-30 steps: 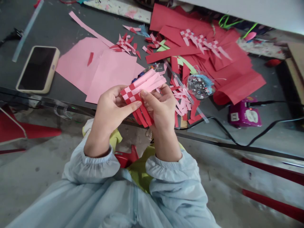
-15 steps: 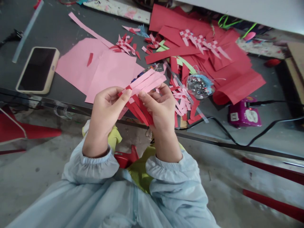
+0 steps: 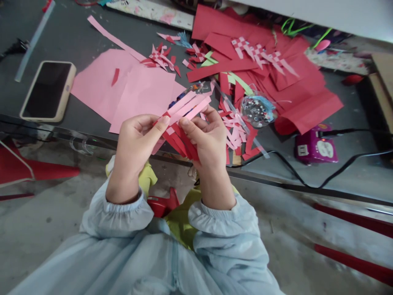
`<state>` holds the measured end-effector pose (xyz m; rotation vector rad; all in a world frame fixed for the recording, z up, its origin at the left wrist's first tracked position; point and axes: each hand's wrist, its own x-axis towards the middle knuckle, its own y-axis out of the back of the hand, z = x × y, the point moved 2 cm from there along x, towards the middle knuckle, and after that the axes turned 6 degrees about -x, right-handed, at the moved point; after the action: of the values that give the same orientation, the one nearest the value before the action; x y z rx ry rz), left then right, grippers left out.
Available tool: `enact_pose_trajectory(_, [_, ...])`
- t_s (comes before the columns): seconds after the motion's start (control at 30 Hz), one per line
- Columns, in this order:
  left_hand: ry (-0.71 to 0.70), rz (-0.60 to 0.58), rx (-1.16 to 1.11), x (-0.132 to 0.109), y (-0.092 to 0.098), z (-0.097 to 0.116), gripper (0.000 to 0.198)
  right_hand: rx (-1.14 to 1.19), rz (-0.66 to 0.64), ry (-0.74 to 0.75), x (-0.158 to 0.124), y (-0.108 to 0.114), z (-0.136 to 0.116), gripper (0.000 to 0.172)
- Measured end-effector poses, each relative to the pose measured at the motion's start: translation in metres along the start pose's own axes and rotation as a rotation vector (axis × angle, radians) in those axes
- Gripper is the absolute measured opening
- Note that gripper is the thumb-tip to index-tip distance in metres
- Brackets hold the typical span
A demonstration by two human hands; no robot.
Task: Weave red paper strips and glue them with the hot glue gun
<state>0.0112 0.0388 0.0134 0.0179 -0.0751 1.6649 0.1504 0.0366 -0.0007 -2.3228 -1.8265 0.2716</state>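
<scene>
Between my hands, just over the table's front edge, is a piece of woven paper strips [image 3: 181,143]; its red strips point down toward me and its pink strips [image 3: 188,105] point up and to the right. My left hand [image 3: 136,139] pinches the red and pink woven corner between thumb and fingers. Closed on the right side of the same piece, my right hand [image 3: 210,137] presses its thumb near the crossing of the strips. Its fingers are partly hidden behind the paper. Pink paper sheets [image 3: 144,92] lie on the table beyond my left hand.
A phone [image 3: 48,91] lies at the left. Red paper sheets [image 3: 301,94] with small woven pieces [image 3: 259,55] fill the back right. Paper scraps and a clear bag of beads [image 3: 258,110] lie right of my hands, near a purple box [image 3: 316,147] with a black cable.
The pink strips have spread apart, with a gap now showing between them. Both hands keep their grip in nearly the same place.
</scene>
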Motion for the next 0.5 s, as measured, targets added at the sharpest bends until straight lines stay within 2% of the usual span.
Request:
enact_pose_trajectory(0.17, [0.044, 0.004, -0.045, -0.0011, 0.0002, -0.0015, 0.029, 0.016, -0.005, -0.026, 0.001, 0.0004, 0.0012, 0.047])
enact_pose_trajectory(0.5, [0.008, 0.004, -0.009, 0.0001, 0.0011, 0.0014, 0.021, 0.013, -0.015, -0.051, 0.0007, 0.0002, 0.0008, 0.05])
